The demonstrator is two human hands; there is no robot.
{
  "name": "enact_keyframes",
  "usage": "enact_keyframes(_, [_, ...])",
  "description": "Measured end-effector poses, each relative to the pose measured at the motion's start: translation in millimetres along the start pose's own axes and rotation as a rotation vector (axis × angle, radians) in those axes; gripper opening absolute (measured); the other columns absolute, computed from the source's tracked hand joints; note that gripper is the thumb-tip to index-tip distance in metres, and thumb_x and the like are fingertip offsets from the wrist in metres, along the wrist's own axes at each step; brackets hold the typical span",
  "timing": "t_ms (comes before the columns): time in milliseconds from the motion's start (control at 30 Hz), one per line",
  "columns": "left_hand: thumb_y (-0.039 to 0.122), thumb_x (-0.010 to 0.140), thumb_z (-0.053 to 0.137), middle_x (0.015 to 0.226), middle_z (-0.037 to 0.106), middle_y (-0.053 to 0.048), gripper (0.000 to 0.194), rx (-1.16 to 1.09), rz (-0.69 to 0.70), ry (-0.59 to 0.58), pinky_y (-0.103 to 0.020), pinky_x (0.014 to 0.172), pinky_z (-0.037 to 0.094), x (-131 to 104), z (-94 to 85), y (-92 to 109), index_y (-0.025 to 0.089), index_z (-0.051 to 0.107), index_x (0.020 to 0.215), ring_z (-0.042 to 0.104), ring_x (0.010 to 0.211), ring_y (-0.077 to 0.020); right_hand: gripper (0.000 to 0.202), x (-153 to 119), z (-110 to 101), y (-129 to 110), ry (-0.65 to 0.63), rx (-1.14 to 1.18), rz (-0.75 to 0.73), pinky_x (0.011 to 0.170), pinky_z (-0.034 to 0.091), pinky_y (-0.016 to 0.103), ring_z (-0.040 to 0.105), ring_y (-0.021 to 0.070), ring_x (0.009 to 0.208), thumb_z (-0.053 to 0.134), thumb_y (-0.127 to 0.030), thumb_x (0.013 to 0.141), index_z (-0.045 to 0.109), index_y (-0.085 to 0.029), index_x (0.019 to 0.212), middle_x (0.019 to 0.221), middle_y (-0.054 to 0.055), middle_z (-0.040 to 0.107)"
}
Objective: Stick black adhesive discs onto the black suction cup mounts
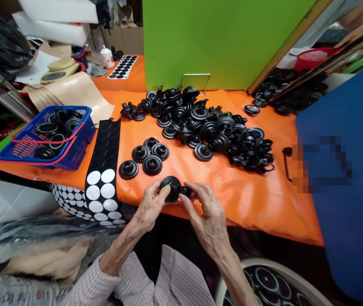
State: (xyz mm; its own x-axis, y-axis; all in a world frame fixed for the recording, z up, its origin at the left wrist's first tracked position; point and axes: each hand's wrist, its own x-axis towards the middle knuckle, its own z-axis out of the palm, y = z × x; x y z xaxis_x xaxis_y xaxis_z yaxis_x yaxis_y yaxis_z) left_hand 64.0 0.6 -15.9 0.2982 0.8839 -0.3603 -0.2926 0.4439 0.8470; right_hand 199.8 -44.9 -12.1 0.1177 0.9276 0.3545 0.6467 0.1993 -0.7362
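Over the table's front edge, my left hand (pixel 152 203) grips a round black stepped disc (pixel 170 183) by its rim. My right hand (pixel 206 208) pinches a small black cylindrical piece (pixel 185 191) between thumb and fingers, right at the disc's centre. Whether the two pieces are joined is hidden by my fingers. Just beyond my left hand, several similar black discs (pixel 152 165) lie flat with their hubs up. A large heap of black discs (pixel 197 114) spreads behind them, with small black ring-like parts (pixel 254 148) at its right end.
A blue basket (pixel 86 134) of black discs stands left on the orange tabletop (pixel 175 163). A black strip with white round stickers (pixel 102 191) hangs over the front edge. A green panel (pixel 213 42) rises behind; a blue panel (pixel 353 238) stands right. A pale tub (pixel 248 263) holds more discs.
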Motion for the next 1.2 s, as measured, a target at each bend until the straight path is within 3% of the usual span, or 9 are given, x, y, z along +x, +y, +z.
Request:
enact_keyframes(267, [0.039, 0.08, 0.066, 0.102, 0.07, -0.009, 0.035, 0.082, 0.055, -0.03, -0.033, 0.085, 0.052, -1.2, 0.4, -3.7, 0.014, 0.068, 0.104, 0.066, 0.093, -0.0219, 0.025, -6.0, 16.8, 4.3, 0.014, -0.01, 0.022, 0.07, 0.058, 0.034, 0.062, 0.0168, 0.074, 0.053, -0.027, 0.091, 0.062, -0.026, 0.114, 0.099, 0.007, 0.058])
enact_keyframes(367, [0.037, 0.075, 0.072, 0.106, 0.069, -0.009, 0.038, 0.057, 0.045, -0.035, -0.033, 0.093, 0.049, -2.2, -0.7, -1.8, 0.013, 0.067, 0.104, 0.063, 0.101, -0.0223, 0.032, -9.1, 16.0, 1.4, -0.026, 0.051, 0.033, 0.077, 0.057, 0.037, 0.063, 0.0187, 0.084, 0.05, -0.027, 0.091, 0.059, -0.027, 0.121, 0.107, 0.009, 0.058])
enact_keyframes(500, [0.033, 0.07, 0.077, 0.112, 0.067, -0.012, 0.045, -0.08, -0.029, -0.106, -0.037, 0.088, 0.052, -4.3, -0.5, 5.6, 0.011, 0.064, 0.107, 0.064, 0.102, -0.0243, 0.043, -8.0, 12.0, -1.1, -0.017, 0.213, 0.277, 0.087, 0.054, 0.042, 0.062, 0.0213, 0.098, 0.051, -0.041, 0.09, 0.052, -0.025, 0.13, 0.114, 0.009, 0.059])
enact_keyframes(633, [0.029, 0.073, 0.076, 0.11, 0.068, -0.012, 0.044, -0.113, -0.01, -0.146, -0.033, 0.087, 0.052, -5.0, -2.0, 6.8, 0.012, 0.061, 0.111, 0.066, 0.1, -0.0223, 0.045, -2.5, 12.5, -1.8, -0.103, 0.435, 0.495, 0.089, 0.053, 0.041, 0.063, 0.0229, 0.099, 0.055, -0.052, 0.085, 0.058, -0.021, 0.117, 0.108, 0.008, 0.065])
enact_keyframes(767, [0.028, 0.078, 0.072, 0.11, 0.069, -0.011, 0.039, -0.034, 0.082, -0.152, -0.031, 0.092, 0.049, -5.8, -5.2, 2.2, 0.013, 0.061, 0.112, 0.064, 0.105, -0.0223, 0.036, -2.1, 18.7, -5.7, -0.048, 0.505, 0.481, 0.089, 0.052, 0.037, 0.063, 0.0216, 0.098, 0.06, -0.049, 0.084, 0.059, -0.022, 0.107, 0.105, 0.006, 0.067])
enact_keyframes(900, [0.03, 0.08, 0.069, 0.109, 0.07, -0.009, 0.035, 0.048, 0.171, -0.063, -0.029, 0.09, 0.051, -5.8, -3.4, -1.3, 0.014, 0.062, 0.11, 0.064, 0.105, -0.022, 0.034, -4.0, 27.3, -6.5, 0.007, 0.523, 0.479, 0.094, 0.049, 0.037, 0.06, 0.0213, 0.104, 0.058, -0.048, 0.086, 0.058, -0.022, 0.109, 0.109, 0.006, 0.065])
enact_keyframes(1000, [0.035, 0.078, 0.071, 0.108, 0.07, -0.01, 0.041, 0.057, 0.157, -0.054, -0.029, 0.089, 0.051, -1.0, -1.5, -0.2, 0.013, 0.061, 0.111, 0.065, 0.102, -0.021, 0.037, -2.4, 29.7, -3.8, -0.003, 0.577, 0.491, 0.096, 0.048, 0.036, 0.059, 0.0214, 0.108, 0.056, -0.051, 0.086, 0.06, -0.022, 0.11, 0.111, 0.005, 0.066])
enact_keyframes(1133, [0.046, 0.074, 0.072, 0.101, 0.07, -0.008, 0.049, 0.068, 0.042, -0.054, -0.026, 0.078, 0.052, 13.1, -5.8, 5.0, 0.013, 0.059, 0.107, 0.066, 0.089, -0.0171, 0.052, 0.7, 20.9, 6.2, -0.059, 0.646, 0.525, 0.088, 0.052, 0.036, 0.064, 0.0205, 0.095, 0.042, -0.061, 0.089, 0.06, -0.021, 0.117, 0.106, 0.007, 0.068])
enact_keyframes(1200, [0.049, 0.074, 0.071, 0.098, 0.069, -0.008, 0.049, 0.094, 0.003, -0.024, -0.025, 0.072, 0.052, 23.2, -9.3, 7.9, 0.013, 0.059, 0.105, 0.065, 0.082, -0.0153, 0.053, 2.3, 10.3, 17.8, -0.013, 0.592, 0.585, 0.079, 0.054, 0.036, 0.066, 0.0192, 0.082, 0.048, -0.061, 0.087, 0.059, -0.02, 0.118, 0.098, 0.007, 0.069])
